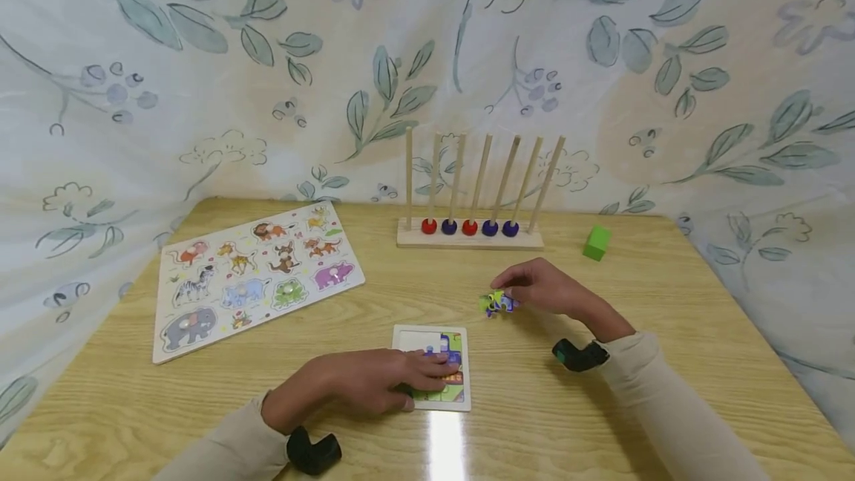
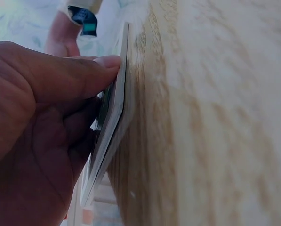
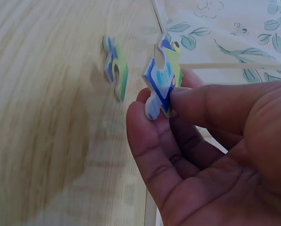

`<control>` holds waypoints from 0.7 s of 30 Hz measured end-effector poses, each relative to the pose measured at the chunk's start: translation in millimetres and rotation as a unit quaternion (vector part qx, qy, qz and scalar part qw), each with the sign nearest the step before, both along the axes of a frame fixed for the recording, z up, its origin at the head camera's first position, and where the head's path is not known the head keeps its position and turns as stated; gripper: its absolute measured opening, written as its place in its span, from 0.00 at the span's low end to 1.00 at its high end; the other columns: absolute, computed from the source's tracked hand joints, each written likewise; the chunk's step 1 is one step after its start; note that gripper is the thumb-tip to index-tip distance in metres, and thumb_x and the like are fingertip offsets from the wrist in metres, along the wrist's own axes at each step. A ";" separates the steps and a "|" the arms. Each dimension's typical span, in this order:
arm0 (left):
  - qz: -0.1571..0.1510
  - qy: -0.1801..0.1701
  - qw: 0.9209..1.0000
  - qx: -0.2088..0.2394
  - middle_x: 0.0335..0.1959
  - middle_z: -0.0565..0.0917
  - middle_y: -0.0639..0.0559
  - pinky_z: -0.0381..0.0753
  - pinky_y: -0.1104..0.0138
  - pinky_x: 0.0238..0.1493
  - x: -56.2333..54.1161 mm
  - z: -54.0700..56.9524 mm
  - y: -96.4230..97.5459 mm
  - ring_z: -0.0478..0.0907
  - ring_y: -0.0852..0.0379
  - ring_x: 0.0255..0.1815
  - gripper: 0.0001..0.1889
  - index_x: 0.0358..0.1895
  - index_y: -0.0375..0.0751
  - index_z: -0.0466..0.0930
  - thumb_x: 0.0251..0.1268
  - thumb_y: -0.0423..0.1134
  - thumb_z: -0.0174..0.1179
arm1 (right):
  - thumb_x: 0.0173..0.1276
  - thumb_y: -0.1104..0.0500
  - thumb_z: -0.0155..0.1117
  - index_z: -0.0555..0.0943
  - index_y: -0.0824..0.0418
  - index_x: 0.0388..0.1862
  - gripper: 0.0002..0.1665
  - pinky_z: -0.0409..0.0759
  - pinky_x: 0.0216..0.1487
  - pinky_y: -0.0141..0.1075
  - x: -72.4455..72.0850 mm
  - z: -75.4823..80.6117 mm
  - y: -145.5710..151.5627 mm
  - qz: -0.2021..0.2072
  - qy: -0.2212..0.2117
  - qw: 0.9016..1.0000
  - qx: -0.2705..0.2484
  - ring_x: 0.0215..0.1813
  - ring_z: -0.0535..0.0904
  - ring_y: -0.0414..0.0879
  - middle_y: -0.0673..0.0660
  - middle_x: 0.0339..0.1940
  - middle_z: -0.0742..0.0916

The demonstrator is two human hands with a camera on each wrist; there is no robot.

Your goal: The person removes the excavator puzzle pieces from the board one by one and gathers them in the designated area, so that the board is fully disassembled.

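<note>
My left hand (image 1: 374, 378) rests flat over a small square jigsaw tray (image 1: 466, 390) with a white frame. Its fingers lie across the colourful pieces, and in the left wrist view the thumb (image 2: 107, 62) presses at the tray's edge. Part of the tray's upper left shows bare white; the hand hides its left side. To the tray's upper right, my right hand (image 1: 542, 289) pinches a blue, white and yellow-green jigsaw piece (image 3: 160, 82) between thumb and fingers. Another jigsaw piece (image 3: 116, 68), green and blue, lies on the table just beside it.
An animal peg puzzle board (image 1: 259, 273) lies at the left. At the back stands a wooden rack (image 1: 467, 240) of upright rods with red and dark blue beads. A green block (image 1: 597, 243) sits at the back right, before a floral cloth (image 1: 561, 95).
</note>
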State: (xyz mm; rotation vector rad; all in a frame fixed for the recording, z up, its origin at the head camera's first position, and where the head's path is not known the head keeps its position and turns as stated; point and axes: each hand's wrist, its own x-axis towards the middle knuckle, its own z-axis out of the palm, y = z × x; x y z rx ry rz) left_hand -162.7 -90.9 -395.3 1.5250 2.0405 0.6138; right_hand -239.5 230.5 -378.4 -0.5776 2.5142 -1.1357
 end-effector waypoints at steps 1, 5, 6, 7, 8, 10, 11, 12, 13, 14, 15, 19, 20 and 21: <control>0.000 0.003 1.000 0.000 0.77 0.53 0.57 0.51 0.61 0.73 -0.1 0.2 0.1 0.46 0.52 0.77 0.33 0.76 0.48 0.57 0.70 0.29 0.54 | 0.69 0.70 0.57 0.85 0.65 0.47 0.12 0.79 0.42 0.37 -0.5 0.0 1.3 -0.001 0.002 1.000 0.002 0.42 0.79 0.46 0.56 0.46 0.86; -0.001 0.007 1.000 -0.001 0.77 0.53 0.56 0.51 0.61 0.73 -0.1 1.0 0.6 0.46 0.52 0.77 0.34 0.76 0.47 0.57 0.69 0.28 0.54 | 0.69 0.70 0.57 0.85 0.66 0.47 0.12 0.78 0.41 0.36 -3.1 -0.4 5.6 0.000 0.004 1.000 0.010 0.41 0.78 0.46 0.57 0.46 0.86; -0.001 0.007 1.000 -0.001 0.77 0.53 0.56 0.51 0.61 0.73 -0.2 1.2 0.6 0.46 0.52 0.77 0.34 0.76 0.47 0.56 0.69 0.28 0.54 | 0.69 0.70 0.57 0.85 0.65 0.47 0.12 0.78 0.41 0.36 -3.8 -0.3 6.2 -0.001 0.002 1.000 0.011 0.41 0.78 0.46 0.57 0.46 0.86; 0.000 0.007 1.000 -0.001 0.77 0.53 0.56 0.51 0.60 0.73 -0.3 1.6 0.9 0.46 0.52 0.77 0.34 0.76 0.47 0.56 0.69 0.28 0.54 | 0.69 0.71 0.57 0.85 0.66 0.47 0.12 0.78 0.41 0.36 -4.2 0.0 6.9 0.001 0.002 1.000 0.013 0.41 0.78 0.46 0.57 0.46 0.86; -0.001 0.008 1.000 -0.001 0.77 0.53 0.55 0.50 0.60 0.73 -0.2 1.8 1.3 0.46 0.52 0.77 0.34 0.76 0.46 0.56 0.69 0.28 0.54 | 0.69 0.71 0.57 0.85 0.66 0.47 0.12 0.78 0.40 0.36 -4.3 0.5 7.4 0.003 0.004 1.000 0.015 0.41 0.78 0.46 0.58 0.46 0.86; 0.000 0.009 1.000 0.000 0.77 0.53 0.55 0.50 0.60 0.73 -0.5 2.2 1.8 0.46 0.52 0.77 0.33 0.76 0.46 0.56 0.70 0.28 0.53 | 0.69 0.71 0.57 0.85 0.67 0.46 0.12 0.78 0.40 0.36 -4.8 1.2 8.1 0.007 0.010 1.000 0.022 0.41 0.78 0.46 0.58 0.45 0.86; 0.000 0.011 1.000 0.000 0.78 0.53 0.54 0.51 0.61 0.73 -0.6 2.2 2.0 0.46 0.52 0.77 0.33 0.76 0.45 0.56 0.70 0.28 0.53 | 0.69 0.71 0.57 0.85 0.67 0.45 0.12 0.78 0.39 0.35 -5.0 1.7 8.2 0.008 0.011 1.000 0.025 0.40 0.78 0.45 0.58 0.44 0.86; 0.001 0.011 1.000 0.000 0.78 0.53 0.54 0.51 0.61 0.73 -0.8 2.0 2.2 0.46 0.52 0.77 0.33 0.76 0.45 0.56 0.70 0.28 0.53 | 0.68 0.72 0.57 0.85 0.68 0.45 0.11 0.78 0.39 0.35 -5.2 2.1 8.4 0.010 0.014 0.999 0.030 0.40 0.78 0.45 0.58 0.44 0.86; 0.002 0.012 1.000 -0.001 0.78 0.52 0.54 0.51 0.60 0.73 -0.9 2.0 2.4 0.46 0.52 0.77 0.33 0.76 0.45 0.56 0.70 0.28 0.53 | 0.68 0.72 0.57 0.85 0.68 0.44 0.11 0.78 0.39 0.35 -5.5 2.3 8.6 0.013 0.017 0.999 0.034 0.40 0.78 0.45 0.58 0.43 0.87; 0.003 0.012 1.000 -0.001 0.78 0.52 0.54 0.51 0.60 0.73 -1.0 1.8 2.5 0.46 0.52 0.77 0.33 0.76 0.45 0.56 0.70 0.28 0.53 | 0.68 0.72 0.57 0.85 0.68 0.44 0.11 0.78 0.39 0.35 -5.8 2.7 8.8 0.015 0.020 0.999 0.039 0.39 0.78 0.45 0.58 0.43 0.87; 0.004 0.012 1.000 -0.002 0.78 0.52 0.54 0.51 0.60 0.73 -1.0 1.8 2.4 0.46 0.52 0.77 0.32 0.76 0.46 0.56 0.71 0.29 0.53 | 0.67 0.72 0.58 0.85 0.69 0.44 0.11 0.78 0.38 0.35 -6.2 2.7 9.2 0.018 0.022 0.999 0.043 0.39 0.78 0.45 0.58 0.42 0.87; 0.008 0.011 1.000 -0.008 0.78 0.52 0.55 0.52 0.60 0.73 -1.1 1.9 1.9 0.46 0.52 0.77 0.32 0.76 0.47 0.56 0.72 0.30 0.52 | 0.67 0.73 0.58 0.85 0.68 0.43 0.10 0.78 0.39 0.35 -7.7 2.7 11.3 0.028 0.029 0.997 0.061 0.39 0.77 0.44 0.57 0.41 0.87; 0.008 0.010 1.000 -0.008 0.78 0.52 0.55 0.52 0.60 0.73 -1.0 1.8 1.8 0.46 0.52 0.77 0.32 0.76 0.47 0.56 0.72 0.30 0.52 | 0.67 0.72 0.58 0.85 0.68 0.43 0.10 0.78 0.39 0.35 -8.1 2.4 11.8 0.030 0.030 0.997 0.064 0.39 0.77 0.44 0.56 0.41 0.87; 0.009 0.010 1.000 -0.008 0.78 0.52 0.55 0.52 0.60 0.73 -0.8 1.8 1.8 0.46 0.52 0.77 0.32 0.76 0.47 0.56 0.72 0.30 0.52 | 0.67 0.72 0.59 0.85 0.68 0.42 0.10 0.78 0.39 0.36 -8.5 2.0 12.4 0.033 0.030 0.997 0.067 0.38 0.77 0.44 0.56 0.40 0.87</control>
